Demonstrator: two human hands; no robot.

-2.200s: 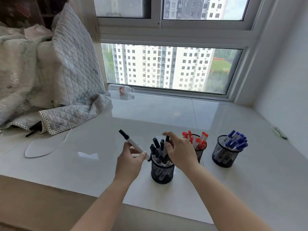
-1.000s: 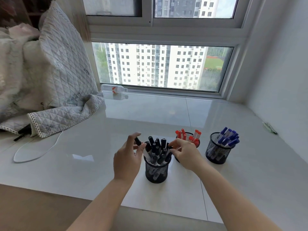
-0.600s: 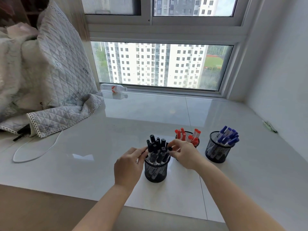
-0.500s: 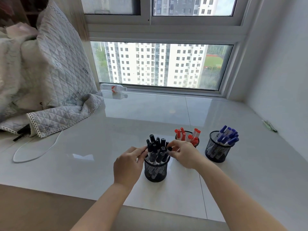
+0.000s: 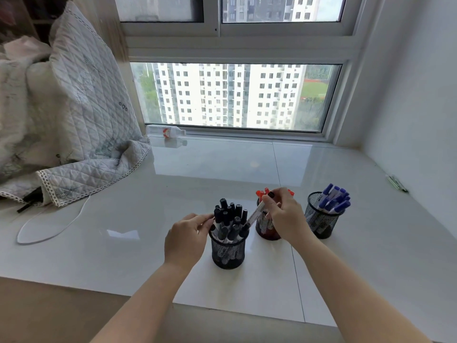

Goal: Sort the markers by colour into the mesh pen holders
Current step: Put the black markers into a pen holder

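Quilt (image 5: 74, 134): heaped at the upper left of the frame, its lace hem lying over the sill's left edge; a white cable (image 5: 49, 233) loops on the sill below it.
Sill (image 5: 138, 243): glossy white, with open surface between cable and holders; its front edge runs under both forearms.
Left hand (image 5: 184, 240): fingers curled, fingertips at the left rim of the black-marker holder (image 5: 228, 252).
Right hand (image 5: 284, 216): pinches a tilted black marker (image 5: 256, 215), lower end among the black markers, in front of the red-marker holder (image 5: 265, 226).
Blue-marker holder (image 5: 321, 219): furthest right, apart from the hand, with bare sill beyond.
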